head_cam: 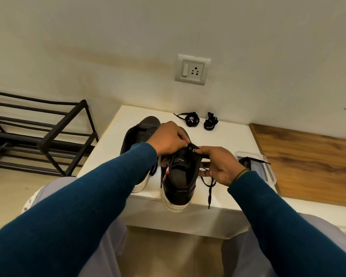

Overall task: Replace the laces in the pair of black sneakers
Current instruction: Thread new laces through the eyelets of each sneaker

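Head view: the black white-soled sneaker (178, 182) stood on the white surface (228, 134), heel toward the person, long axis running away toward the wall. The left grip (169, 137) and right grip (218, 166) both pinched its eyelet flap, black lace (209, 188) dangling.

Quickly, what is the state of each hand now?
Left hand: closed, pinching the nearer black sneaker at its top eyelet.
Right hand: closed, gripping the same sneaker's eyelet flap.

Dim warm light, soft, wide-angle edge distortion
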A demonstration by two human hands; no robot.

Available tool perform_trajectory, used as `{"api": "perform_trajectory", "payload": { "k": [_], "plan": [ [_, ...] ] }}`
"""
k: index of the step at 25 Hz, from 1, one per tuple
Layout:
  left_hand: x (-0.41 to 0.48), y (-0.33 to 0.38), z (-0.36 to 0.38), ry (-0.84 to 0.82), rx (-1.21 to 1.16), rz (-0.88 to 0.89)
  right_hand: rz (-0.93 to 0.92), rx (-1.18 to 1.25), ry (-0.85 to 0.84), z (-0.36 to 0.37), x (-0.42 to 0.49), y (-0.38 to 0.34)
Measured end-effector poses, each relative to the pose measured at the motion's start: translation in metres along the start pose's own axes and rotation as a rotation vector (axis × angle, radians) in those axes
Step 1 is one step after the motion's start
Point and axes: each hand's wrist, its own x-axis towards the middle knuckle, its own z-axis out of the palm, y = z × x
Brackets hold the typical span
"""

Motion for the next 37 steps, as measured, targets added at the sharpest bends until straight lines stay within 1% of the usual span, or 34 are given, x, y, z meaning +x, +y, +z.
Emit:
{"api": "perform_trajectory", "payload": {
  "k": [3, 7, 13, 15, 21, 23, 24, 25, 26, 27, 28, 29, 30, 31, 32, 33, 34, 35, 36, 37],
  "plan": [
    [0.001, -0.001, 0.002, -0.002, -0.001, -0.012, 0.007, 0.046, -0.031, -0.005, 0.002, 0.001],
    [0.0, 0.0, 0.003, -0.011, -0.026, -0.006, -0.02, 0.026, -0.037, -0.005, 0.001, 0.001],
    [-0.002, 0.001, 0.006, 0.046, -0.087, -0.029, -0.079, -0.039, -0.037, -0.003, 0.004, 0.003],
    [-0.003, -0.001, 0.005, 0.024, -0.086, -0.008, -0.081, -0.027, -0.043, -0.003, 0.007, 0.005],
    [-0.002, 0.0, 0.007, -0.012, -0.03, 0.052, -0.209, -0.091, 0.136, 0.013, 0.012, 0.013],
    [0.001, 0.001, 0.008, -0.035, -0.02, 0.059, -0.29, -0.186, 0.183, 0.019, 0.014, 0.011],
    [0.002, 0.001, 0.008, -0.047, -0.011, 0.063, -0.337, -0.19, 0.214, 0.021, 0.014, 0.006],
    [0.002, 0.001, 0.008, -0.057, 0.0, 0.068, -0.39, -0.108, 0.236, 0.022, 0.015, -0.002],
    [0.002, 0.002, 0.007, -0.067, 0.014, 0.075, -0.436, 0.083, 0.238, 0.02, 0.014, -0.013],
    [0.002, 0.002, 0.007, -0.071, 0.034, 0.085, -0.452, 0.329, 0.21, 0.016, 0.011, -0.024],
    [0.002, 0.002, 0.006, -0.073, 0.054, 0.095, -0.457, 0.463, 0.193, 0.007, 0.008, -0.034],
    [0.002, 0.002, 0.006, -0.075, 0.068, 0.1, -0.481, 0.401, 0.22, -0.005, 0.007, -0.041],
    [0.002, 0.002, 0.005, -0.076, 0.079, 0.103, -0.516, 0.075, 0.258, -0.017, 0.005, -0.045],
    [0.002, 0.001, 0.005, -0.074, 0.09, 0.105, -0.51, -0.451, 0.293, -0.025, 0.003, -0.043],
    [0.002, 0.0, 0.005, -0.071, 0.097, 0.105, -0.467, -0.932, 0.251, -0.028, 0.001, -0.035],
    [0.001, 0.0, 0.005, -0.068, 0.102, 0.102, -0.424, -1.234, 0.155, -0.027, 0.004, -0.025],
    [0.0, 0.0, 0.004, -0.066, 0.105, 0.096, -0.459, -1.243, 0.067, -0.022, 0.005, -0.02],
    [0.0, -0.001, 0.003, -0.069, 0.107, 0.091, -0.577, -0.977, 0.008, -0.017, 0.0, -0.022],
    [-0.001, -0.001, 0.001, -0.075, 0.107, 0.084, -0.692, -0.55, 0.008, -0.015, -0.004, -0.032],
    [-0.002, -0.001, 0.0, -0.084, 0.106, 0.078, -0.771, -0.062, 0.041, -0.022, -0.007, -0.046]
  ]
}}
